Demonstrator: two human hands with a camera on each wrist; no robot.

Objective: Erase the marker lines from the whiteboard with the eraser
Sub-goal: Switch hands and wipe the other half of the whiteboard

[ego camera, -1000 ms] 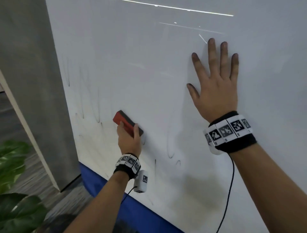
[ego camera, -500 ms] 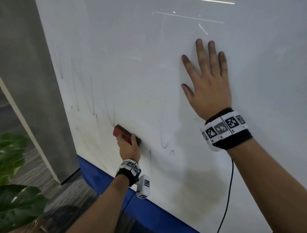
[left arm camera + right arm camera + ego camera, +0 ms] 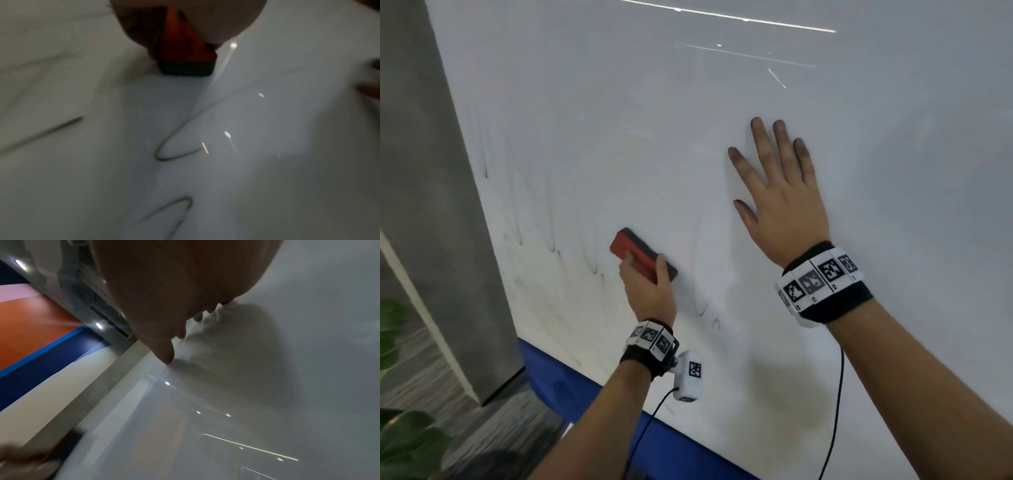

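Left hand (image 3: 645,291): thumb on one long edge of the eraser (image 3: 642,255), fingers wrapped over the other, a firm clasp on the red back. The dark felt face lies against the whiteboard (image 3: 619,102), as wiping requires; the wrist view shows the felt edge meeting the surface, though blur leaves it uncertain whether contact is full along its length. The eraser is tilted, one end higher than the other, which would give a broad sweep path.

Right hand (image 3: 777,198): fingers straight and spread wide, palm flat on the board, holding nothing. It sits above and to the right of the eraser, well apart from it. Judged purpose: bracing the body and steadying the panel against wiping pressure, clear of the working zone.

Marker lines (image 3: 592,263): faint looped strokes remain left of the eraser, running toward the board's left edge. A further loop (image 3: 700,306) sits just below and right of the eraser.

Assessment: erasing is under way and incomplete; residue stands on both sides of the eraser.
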